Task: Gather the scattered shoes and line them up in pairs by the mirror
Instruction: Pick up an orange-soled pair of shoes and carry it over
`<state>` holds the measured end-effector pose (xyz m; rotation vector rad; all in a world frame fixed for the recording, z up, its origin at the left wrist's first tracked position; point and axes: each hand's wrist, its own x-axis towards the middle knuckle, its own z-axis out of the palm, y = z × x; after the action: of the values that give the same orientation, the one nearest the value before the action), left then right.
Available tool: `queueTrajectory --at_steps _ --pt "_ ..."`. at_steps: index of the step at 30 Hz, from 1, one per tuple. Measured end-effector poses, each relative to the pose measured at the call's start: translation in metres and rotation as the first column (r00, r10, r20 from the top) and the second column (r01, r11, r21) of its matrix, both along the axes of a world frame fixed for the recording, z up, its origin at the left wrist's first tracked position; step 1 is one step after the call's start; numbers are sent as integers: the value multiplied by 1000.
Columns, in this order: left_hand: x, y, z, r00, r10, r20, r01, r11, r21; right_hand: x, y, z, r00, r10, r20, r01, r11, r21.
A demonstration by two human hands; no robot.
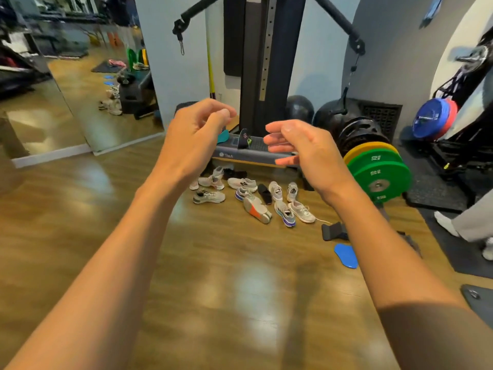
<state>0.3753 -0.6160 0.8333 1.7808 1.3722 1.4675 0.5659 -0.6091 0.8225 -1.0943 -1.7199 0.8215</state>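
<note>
L hand (197,134) & R hand (301,149): both raised mid-air, fingers loosely curled, nothing held in either. Shoes (248,196) sit in 1 loose cluster on wood floor (213,263), just in front of cable machine base (250,153), well apart from mirror (80,97). Headings mixed; 1 shoe sole-up. Est. progress approx 0: 0 pairs lined up at mirror edge. Left to do: match pairs, carry across, align in row.
</note>
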Motion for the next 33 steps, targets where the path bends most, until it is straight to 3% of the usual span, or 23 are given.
queueTrajectory --at_steps 20,27,33 --pt "-116 481 -78 999 34 -34 -40 977 -208 -115 489 -67 1000 1 -3 -1 974 -228" --pt "-173 637 -112 998 -29 -50 15 964 -267 -157 626 -105 995 -95 7 94 957 -276" --pt "-171 769 -147 993 -96 -67 70 945 -320 -166 740 -139 985 -169 -31 151 936 -317"
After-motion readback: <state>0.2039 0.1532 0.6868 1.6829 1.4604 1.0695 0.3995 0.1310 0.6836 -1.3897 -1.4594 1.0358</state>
